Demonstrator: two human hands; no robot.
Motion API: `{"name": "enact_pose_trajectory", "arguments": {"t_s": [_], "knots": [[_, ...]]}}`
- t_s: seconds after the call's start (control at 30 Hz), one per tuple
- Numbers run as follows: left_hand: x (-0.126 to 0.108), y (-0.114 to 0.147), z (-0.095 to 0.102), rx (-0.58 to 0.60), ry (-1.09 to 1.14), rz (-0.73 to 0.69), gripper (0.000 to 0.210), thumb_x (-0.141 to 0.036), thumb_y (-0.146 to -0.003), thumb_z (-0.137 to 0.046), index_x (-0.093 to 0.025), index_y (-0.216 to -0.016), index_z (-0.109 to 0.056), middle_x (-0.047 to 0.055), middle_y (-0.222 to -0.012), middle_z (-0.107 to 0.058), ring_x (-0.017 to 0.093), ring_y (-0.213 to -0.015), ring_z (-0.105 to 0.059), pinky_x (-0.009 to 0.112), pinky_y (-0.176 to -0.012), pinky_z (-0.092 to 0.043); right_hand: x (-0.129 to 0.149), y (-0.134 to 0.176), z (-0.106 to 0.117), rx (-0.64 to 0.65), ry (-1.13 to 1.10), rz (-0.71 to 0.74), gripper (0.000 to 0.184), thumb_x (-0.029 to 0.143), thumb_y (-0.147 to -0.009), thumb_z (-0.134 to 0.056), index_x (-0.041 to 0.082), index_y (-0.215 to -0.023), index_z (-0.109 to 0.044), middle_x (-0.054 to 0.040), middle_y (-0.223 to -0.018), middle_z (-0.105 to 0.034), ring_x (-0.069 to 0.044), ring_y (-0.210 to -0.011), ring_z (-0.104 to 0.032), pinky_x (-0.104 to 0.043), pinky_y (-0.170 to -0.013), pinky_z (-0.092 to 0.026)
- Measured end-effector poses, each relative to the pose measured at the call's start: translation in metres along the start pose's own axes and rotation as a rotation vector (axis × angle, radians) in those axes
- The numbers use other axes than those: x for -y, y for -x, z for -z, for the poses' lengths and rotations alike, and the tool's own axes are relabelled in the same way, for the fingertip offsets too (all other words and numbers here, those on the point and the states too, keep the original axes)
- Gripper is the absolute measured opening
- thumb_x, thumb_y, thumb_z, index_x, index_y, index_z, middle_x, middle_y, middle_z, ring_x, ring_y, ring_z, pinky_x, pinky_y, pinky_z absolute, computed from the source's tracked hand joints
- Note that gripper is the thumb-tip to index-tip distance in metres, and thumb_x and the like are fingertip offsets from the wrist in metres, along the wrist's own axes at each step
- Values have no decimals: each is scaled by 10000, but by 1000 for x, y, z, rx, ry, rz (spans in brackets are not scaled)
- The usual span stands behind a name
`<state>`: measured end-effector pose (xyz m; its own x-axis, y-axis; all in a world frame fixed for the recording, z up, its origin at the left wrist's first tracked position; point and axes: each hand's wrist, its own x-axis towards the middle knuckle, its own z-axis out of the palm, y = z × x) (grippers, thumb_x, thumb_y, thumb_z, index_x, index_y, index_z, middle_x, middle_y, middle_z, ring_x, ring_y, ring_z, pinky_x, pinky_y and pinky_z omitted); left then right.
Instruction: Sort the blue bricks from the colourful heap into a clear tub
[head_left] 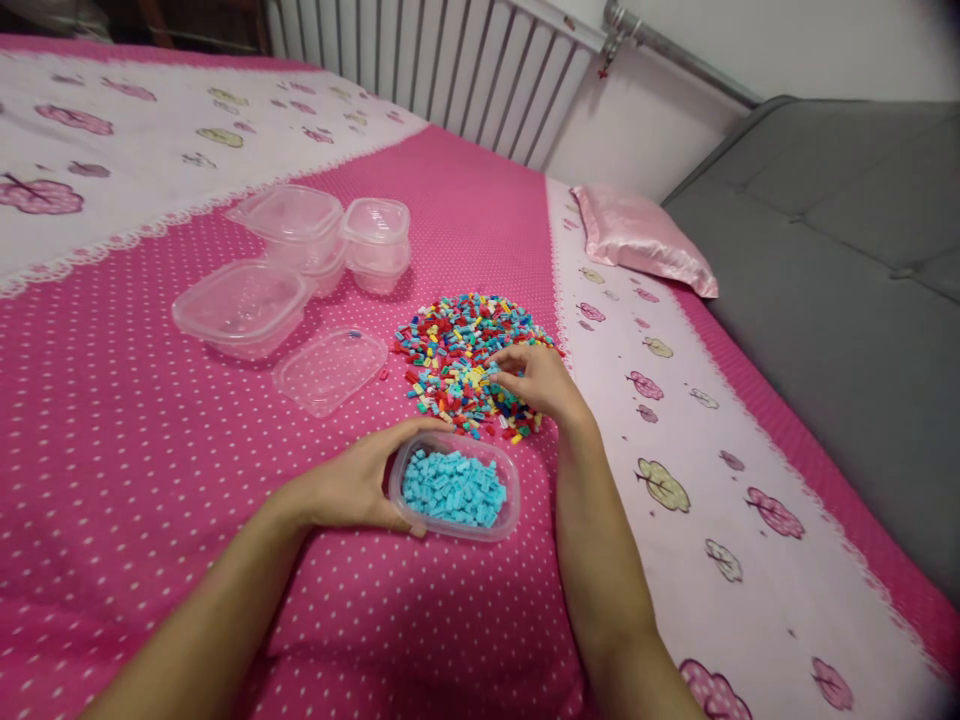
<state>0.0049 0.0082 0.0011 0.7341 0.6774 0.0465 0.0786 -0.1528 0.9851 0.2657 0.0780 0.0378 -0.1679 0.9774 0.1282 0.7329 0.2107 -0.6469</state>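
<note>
My left hand (360,478) grips the left end of a clear plastic container (512,490), thumb on the near side and fingers on the far side. Small light blue toy bricks (454,488) fill much of it. Beyond the container lies a spread pile of mixed toy bricks (450,335) in red, yellow, blue, green and white. Over the pile's right part, my right hand (534,380) has thumb and fingertips brought together around what looks like a small light blue brick (492,368). Its other fingers are partly hidden.
A loose clear lid (330,372) lies flat left of the pile. Behind it stand several lidded clear containers (244,305), some stacked. The pink dotted bedspread (135,400) has soft folds. A pink pillow (641,240) rests by the grey headboard (825,220); a radiator (435,70) lines the wall.
</note>
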Motion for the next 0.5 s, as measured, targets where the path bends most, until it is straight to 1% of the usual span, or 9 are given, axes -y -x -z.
{"name": "enact_pose_trajectory", "arguments": {"t_s": [0.07,0.17,0.23,0.3,0.4,0.47,0.5], "knots": [[0,0,0,2,-9,8,891,-376,-571,-852,-242,-1340,-423,118,-1329,-536,302,-1227,-510,472,-1034,-390,2,0,1,-58,-229,-54,224,271,-699,-700,156,-890,-673,-31,-813,-707,-149,-763,-658,-269,-735,-510],[0,1,0,1,-3,3,888,-367,-571,-855,-243,-1337,-424,118,-1318,-543,298,-1213,-522,470,-1024,-404,6,-1,6,-140,-646,-188,289,340,-688,-709,184,-917,-625,-26,-877,-702,-132,-797,-667,-203,-633,-514],[-1,1,0,-3,6,-1,881,-360,-572,-855,-242,-1332,-426,118,-1314,-546,296,-1206,-527,465,-1016,-414,8,-2,11,-173,-851,-267,267,345,-689,-708,208,-888,-596,-18,-903,-693,-120,-831,-666,-159,-567,-502],[-1,0,0,2,12,7,879,-360,-569,-856,-242,-1328,-428,117,-1313,-546,296,-1202,-530,460,-1010,-420,8,-3,15,-184,-985,-310,219,295,-686,-710,217,-839,-575,-16,-887,-680,-119,-871,-662,-142,-570,-516],[-2,0,0,8,19,15,870,-356,-571,-855,-240,-1321,-428,116,-1312,-545,297,-1202,-529,458,-1008,-421,6,-5,16,-208,-1113,-346,174,186,-676,-686,211,-804,-571,-18,-855,-660,-118,-902,-657,-146,-662,-547],[-2,0,0,9,26,12,864,-345,-574,-854,-240,-1316,-424,117,-1311,-543,294,-1203,-528,458,-1007,-421,6,-5,14,-228,-1138,-369,184,156,-660,-675,205,-809,-581,-6,-829,-649,-102,-848,-655,-148,-680,-542],[-2,0,0,8,27,12,863,-339,-574,-854,-240,-1314,-422,118,-1311,-542,293,-1204,-527,458,-1008,-418,6,-5,13,-226,-1111,-378,193,165,-655,-680,203,-820,-587,7,-800,-640,-90,-787,-647,-148,-648,-533]]}}
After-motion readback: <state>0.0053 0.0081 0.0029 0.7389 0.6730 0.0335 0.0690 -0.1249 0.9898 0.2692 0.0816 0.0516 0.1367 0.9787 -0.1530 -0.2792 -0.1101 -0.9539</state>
